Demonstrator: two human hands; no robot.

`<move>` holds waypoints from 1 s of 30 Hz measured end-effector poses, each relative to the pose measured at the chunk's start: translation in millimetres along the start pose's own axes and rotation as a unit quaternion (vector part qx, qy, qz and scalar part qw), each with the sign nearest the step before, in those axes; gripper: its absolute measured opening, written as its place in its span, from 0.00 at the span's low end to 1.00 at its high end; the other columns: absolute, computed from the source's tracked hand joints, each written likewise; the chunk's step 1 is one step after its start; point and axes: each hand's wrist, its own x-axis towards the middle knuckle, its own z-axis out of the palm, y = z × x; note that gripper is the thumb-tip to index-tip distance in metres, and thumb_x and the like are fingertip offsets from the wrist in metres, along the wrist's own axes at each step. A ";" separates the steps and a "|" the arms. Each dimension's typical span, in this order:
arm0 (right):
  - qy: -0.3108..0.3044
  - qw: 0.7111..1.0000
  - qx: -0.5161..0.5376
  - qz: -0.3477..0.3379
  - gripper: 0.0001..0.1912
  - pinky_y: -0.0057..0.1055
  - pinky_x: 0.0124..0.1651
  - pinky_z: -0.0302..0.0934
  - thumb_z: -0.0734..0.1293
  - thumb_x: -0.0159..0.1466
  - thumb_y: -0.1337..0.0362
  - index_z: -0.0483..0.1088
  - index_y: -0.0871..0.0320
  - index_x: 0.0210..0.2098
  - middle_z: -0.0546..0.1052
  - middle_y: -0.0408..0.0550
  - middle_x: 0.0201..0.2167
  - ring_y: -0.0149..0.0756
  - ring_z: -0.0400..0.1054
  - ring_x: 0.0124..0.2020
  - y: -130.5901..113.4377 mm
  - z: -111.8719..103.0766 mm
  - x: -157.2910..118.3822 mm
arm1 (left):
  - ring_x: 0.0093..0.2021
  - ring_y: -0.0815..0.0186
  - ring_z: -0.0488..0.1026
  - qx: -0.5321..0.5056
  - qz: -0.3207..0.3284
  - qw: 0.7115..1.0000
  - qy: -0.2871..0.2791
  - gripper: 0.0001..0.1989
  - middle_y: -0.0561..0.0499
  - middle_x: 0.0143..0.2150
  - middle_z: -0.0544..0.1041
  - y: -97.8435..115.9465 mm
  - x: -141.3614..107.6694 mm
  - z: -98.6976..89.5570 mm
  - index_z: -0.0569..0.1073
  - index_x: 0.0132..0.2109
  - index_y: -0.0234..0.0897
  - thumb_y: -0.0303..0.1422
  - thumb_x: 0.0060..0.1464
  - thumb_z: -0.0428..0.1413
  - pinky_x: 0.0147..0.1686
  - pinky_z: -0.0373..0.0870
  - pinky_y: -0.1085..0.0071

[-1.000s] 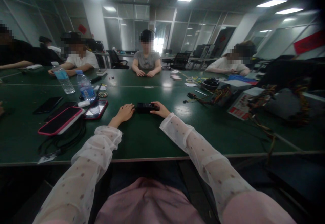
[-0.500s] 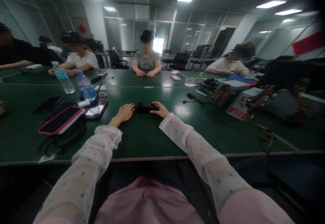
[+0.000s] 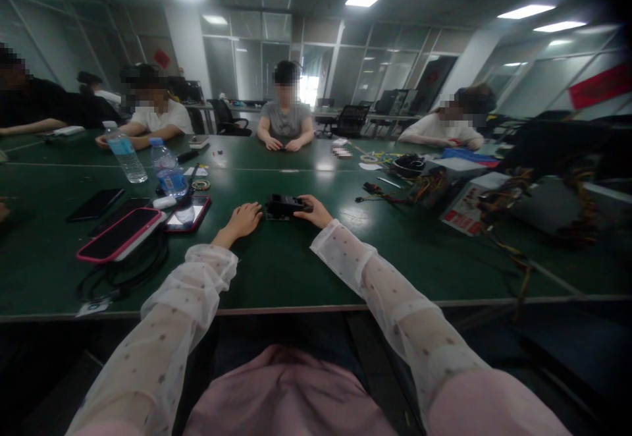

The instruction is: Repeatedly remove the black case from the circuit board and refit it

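Observation:
A small black box-shaped device is on the green table in front of me; what kind it is I cannot make out. My right hand grips its right end, thumb and fingers closed on it. The device looks tilted, with a thin lighter edge showing along its lower front. Just left of it, my left hand lies palm down on the table, fingers stretched out. Its fingertips come close to the device's left end; whether they touch it is unclear.
Phones, one in a pink-edged case, lie to the left with black cables. Two water bottles stand behind them. Power supply boxes with loose wires are on the right. Several people sit around the table, one person straight across.
The black device has tipped in my right hand, its right part raised, exposing a lighter edge underneath. My left hand has stayed in place.

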 end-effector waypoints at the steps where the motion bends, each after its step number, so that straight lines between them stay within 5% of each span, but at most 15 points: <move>1: 0.005 1.000 0.007 -0.002 0.33 0.46 0.53 0.64 0.78 0.47 0.54 0.65 0.55 0.48 0.76 0.52 0.45 0.46 0.71 0.49 -2.4 -1.5 0.7 | 0.68 0.55 0.55 -0.002 0.000 1.000 -0.002 0.25 0.47 0.69 0.60 -0.4 0.3 0.5 0.62 0.65 0.41 0.42 0.68 0.36 0.64 0.54 0.52; 7: 0.083 0.996 0.019 0.005 0.36 0.46 0.51 0.66 0.77 0.46 0.50 0.64 0.55 0.49 0.76 0.52 0.43 0.47 0.72 0.47 -6.5 -14.8 5.2 | 0.69 0.56 0.54 -0.011 -0.008 1.000 -0.011 0.26 0.47 0.70 0.59 -3.0 2.1 3.0 0.61 0.66 0.41 0.43 0.68 0.35 0.65 0.52 0.52; 15: 0.213 0.973 -0.082 0.032 0.35 0.50 0.50 0.66 0.77 0.44 0.49 0.66 0.57 0.46 0.76 0.48 0.35 0.46 0.72 0.40 19.7 -24.8 7.5 | 0.68 0.56 0.55 -0.008 -0.007 1.000 -0.014 0.25 0.48 0.70 0.59 -1.7 1.5 1.3 0.60 0.66 0.42 0.42 0.68 0.36 0.64 0.53 0.52; 30: 0.207 0.965 -0.145 0.065 0.30 0.48 0.49 0.67 0.75 0.47 0.56 0.65 0.56 0.46 0.76 0.47 0.36 0.45 0.73 0.41 36.3 -25.1 4.5 | 0.69 0.56 0.54 -0.011 -0.012 1.000 -0.021 0.25 0.48 0.70 0.58 0.6 -0.2 -1.9 0.60 0.66 0.43 0.42 0.68 0.36 0.65 0.52 0.53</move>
